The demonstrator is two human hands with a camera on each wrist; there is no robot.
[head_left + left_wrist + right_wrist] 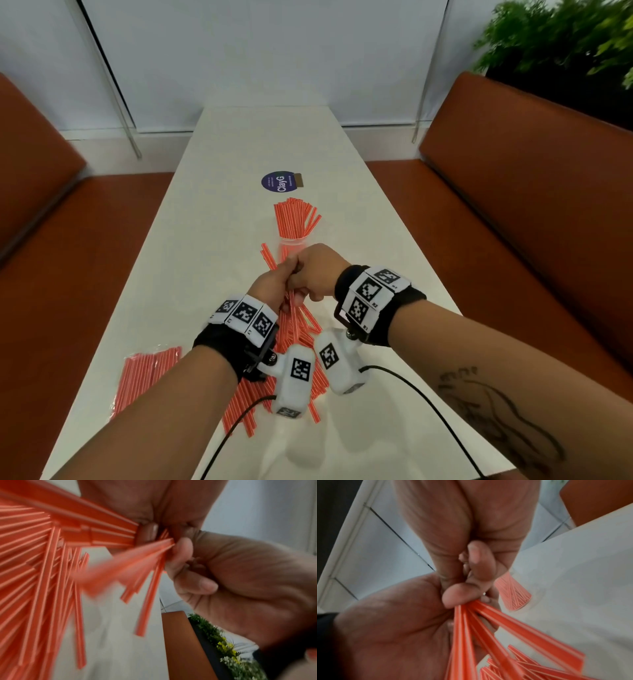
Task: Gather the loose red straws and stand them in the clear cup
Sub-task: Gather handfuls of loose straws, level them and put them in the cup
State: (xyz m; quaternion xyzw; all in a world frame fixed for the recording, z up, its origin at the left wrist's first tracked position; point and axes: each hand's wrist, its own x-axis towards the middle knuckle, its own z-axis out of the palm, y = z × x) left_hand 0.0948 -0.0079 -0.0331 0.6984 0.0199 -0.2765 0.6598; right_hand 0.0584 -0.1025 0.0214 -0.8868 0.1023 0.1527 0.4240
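Both hands [294, 277] grip straws [471, 635].

One clear cup [292, 247], one round sticker [278, 182], two hands, and red straws [297, 337] too many to count.

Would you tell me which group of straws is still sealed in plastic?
The wrapped pack lying flat at the table's left edge; the others stand in the cup, lie loose, or are held.
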